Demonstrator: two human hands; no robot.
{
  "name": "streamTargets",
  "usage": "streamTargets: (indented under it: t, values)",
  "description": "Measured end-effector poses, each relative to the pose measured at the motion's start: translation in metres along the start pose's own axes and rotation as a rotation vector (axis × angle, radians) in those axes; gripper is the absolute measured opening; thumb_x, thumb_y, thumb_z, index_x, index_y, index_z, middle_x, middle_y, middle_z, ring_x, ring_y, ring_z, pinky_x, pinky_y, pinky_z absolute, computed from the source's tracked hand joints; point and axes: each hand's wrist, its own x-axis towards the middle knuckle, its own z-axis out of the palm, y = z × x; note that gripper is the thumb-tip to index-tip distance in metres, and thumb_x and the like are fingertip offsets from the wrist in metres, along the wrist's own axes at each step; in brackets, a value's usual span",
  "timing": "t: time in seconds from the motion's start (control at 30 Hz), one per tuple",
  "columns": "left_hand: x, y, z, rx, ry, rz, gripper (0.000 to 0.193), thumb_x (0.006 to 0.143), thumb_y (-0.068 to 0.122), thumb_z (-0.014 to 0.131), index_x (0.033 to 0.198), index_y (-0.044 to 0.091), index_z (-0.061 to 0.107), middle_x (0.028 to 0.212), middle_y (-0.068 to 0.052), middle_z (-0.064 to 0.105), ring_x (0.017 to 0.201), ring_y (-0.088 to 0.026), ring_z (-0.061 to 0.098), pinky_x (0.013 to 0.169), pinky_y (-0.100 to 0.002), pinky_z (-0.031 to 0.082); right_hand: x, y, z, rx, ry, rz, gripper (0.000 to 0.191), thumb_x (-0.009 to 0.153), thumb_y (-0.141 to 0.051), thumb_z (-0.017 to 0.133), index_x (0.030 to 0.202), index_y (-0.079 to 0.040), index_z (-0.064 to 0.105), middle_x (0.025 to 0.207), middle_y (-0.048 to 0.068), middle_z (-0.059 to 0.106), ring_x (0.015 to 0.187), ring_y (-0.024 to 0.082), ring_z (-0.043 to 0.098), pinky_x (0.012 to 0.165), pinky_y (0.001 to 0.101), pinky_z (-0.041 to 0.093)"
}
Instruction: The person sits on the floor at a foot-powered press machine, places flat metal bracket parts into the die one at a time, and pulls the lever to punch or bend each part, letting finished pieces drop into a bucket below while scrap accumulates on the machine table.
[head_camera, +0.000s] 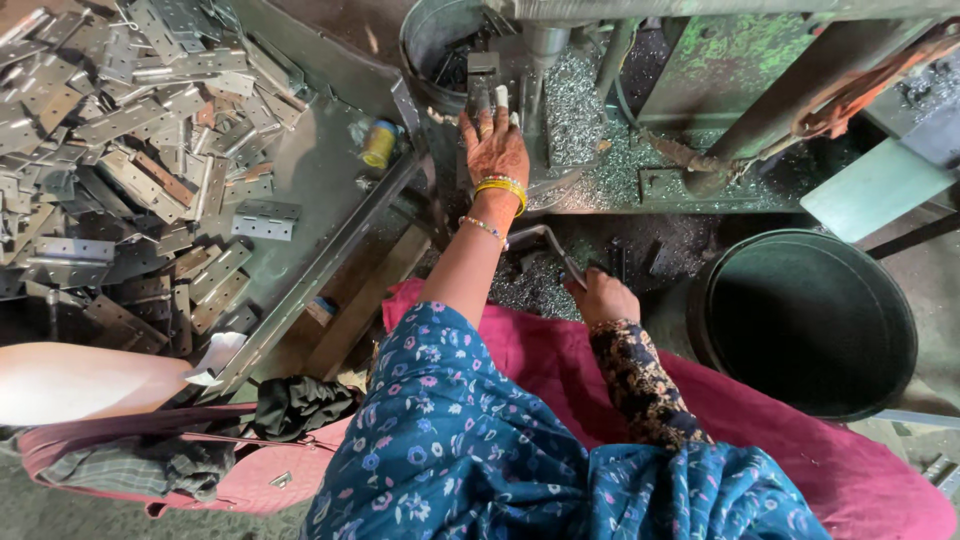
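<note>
From above I see a big heap of flat grey metal hinges (130, 160) covering the sloped tray (320, 190) at the upper left, well apart from both hands. At the right stands a large round dark bucket (810, 320), and a green metal machine (700, 90) runs across the top, its bed thick with silver metal shavings (580, 110). A second, smaller metal pail (435, 40) sits at the machine's left end. A pink cloth (540, 360) lies across the lap below a blue flowered sleeve. My left hand (495, 145), with yellow bangles at the wrist, reaches up onto the machine bed; its fingers are stretched out and pressed around a small dark metal piece (482, 85) standing beneath the machine's upright shaft (545, 50), and one fingertip wears a white cover. My right hand (603, 298) sits lower, just in front of the machine, with its fingers curled closed around a bent metal lever handle (545, 240). A small yellow can (379, 143) lies on the tray beside the hinges, near the left hand.
</note>
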Motion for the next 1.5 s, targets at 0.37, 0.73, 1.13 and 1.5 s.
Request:
streamTargets:
  t: [0.37, 0.73, 1.13, 1.5]
  values:
    - [0.020, 0.013, -0.020, 0.055, -0.068, -0.096, 0.041, 0.096, 0.023, 0.048, 0.130, 0.011, 0.067, 0.153, -0.011, 0.046, 0.145, -0.030, 0.037, 0.121, -0.061, 0.011, 0.005, 0.029, 0.053, -0.004, 0.034, -0.030, 0.049, 0.095, -0.059, 0.060, 0.104, -0.011, 0.066, 0.096, 0.022, 0.073, 0.093, 0.044, 0.070, 0.079, 0.0569, 0.054]
    - [-0.090, -0.199, -0.041, -0.123, 0.117, -0.222, 0.027, 0.091, 0.018, 0.059, 0.113, 0.023, 0.074, 0.112, -0.002, 0.071, 0.110, -0.026, 0.061, 0.089, -0.052, 0.041, 0.020, 0.024, 0.003, -0.145, -0.054, -0.024, 0.055, 0.093, -0.061, 0.064, 0.112, -0.009, 0.070, 0.104, 0.026, 0.073, 0.101, 0.046, 0.069, 0.084, 0.0582, 0.053]
    - [-0.113, -0.313, -0.029, 0.005, -0.212, -0.310, 0.038, 0.087, 0.026, 0.075, 0.124, 0.020, 0.071, 0.150, -0.009, 0.054, 0.129, -0.035, 0.057, 0.110, -0.046, 0.045, 0.006, 0.011, -0.003, -0.144, -0.053, 0.014, 0.055, 0.096, -0.060, 0.061, 0.110, -0.008, 0.071, 0.105, 0.025, 0.073, 0.101, 0.045, 0.070, 0.084, 0.0576, 0.054]
    - [-0.091, -0.313, -0.050, -0.374, -0.272, -0.413, 0.081, 0.068, 0.031, 0.086, 0.140, 0.016, 0.052, 0.160, -0.019, 0.036, 0.131, -0.042, 0.045, 0.107, -0.045, 0.039, 0.013, 0.020, 0.005, -0.160, -0.040, 0.015, 0.057, 0.096, -0.062, 0.060, 0.110, -0.008, 0.069, 0.103, 0.026, 0.074, 0.099, 0.046, 0.070, 0.084, 0.0577, 0.054]
